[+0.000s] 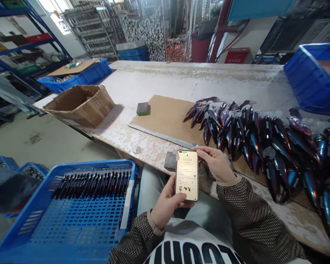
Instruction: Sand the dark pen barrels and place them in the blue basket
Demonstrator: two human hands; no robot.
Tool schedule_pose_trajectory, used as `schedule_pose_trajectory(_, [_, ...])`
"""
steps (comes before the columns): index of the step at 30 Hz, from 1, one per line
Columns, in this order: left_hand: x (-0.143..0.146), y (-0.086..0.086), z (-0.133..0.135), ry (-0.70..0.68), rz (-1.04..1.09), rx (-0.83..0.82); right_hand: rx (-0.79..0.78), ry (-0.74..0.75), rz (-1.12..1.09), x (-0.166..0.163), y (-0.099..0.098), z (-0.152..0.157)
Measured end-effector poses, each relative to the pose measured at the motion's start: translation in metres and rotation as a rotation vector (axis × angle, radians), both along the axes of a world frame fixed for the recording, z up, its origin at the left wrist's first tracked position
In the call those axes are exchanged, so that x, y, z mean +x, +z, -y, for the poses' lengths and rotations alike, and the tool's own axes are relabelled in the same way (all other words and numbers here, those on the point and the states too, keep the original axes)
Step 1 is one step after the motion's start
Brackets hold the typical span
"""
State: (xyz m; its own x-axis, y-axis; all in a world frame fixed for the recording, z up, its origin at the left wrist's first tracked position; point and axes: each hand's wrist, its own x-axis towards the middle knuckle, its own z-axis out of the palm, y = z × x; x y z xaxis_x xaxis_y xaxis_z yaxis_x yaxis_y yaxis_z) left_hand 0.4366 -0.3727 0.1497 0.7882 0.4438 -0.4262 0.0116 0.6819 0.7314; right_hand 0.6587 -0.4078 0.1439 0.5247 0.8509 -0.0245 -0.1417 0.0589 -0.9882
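Left hand (166, 203) curls its fingers (178, 198) around a lit phone (187, 172), screen tilted up, presumably for reading.
Right hand (218, 164) bunches fingers by its top corner; cannot tell what they pinch.

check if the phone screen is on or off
On: the phone screen in the left hand is lit and shows 16:04.

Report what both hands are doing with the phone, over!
Left hand gripping phone. Right hand by its top corner, contact unclear. Phone lit, reading 16:04. Left thumb across its lower part.
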Motion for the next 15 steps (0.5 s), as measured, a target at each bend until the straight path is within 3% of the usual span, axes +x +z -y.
schedule_pose_trajectory(15, [0.0013, 0.0013, 0.0012, -0.008, -0.023, 0.035, -0.038, 0.0, -0.019, -0.0006, 0.0004, -0.0002])
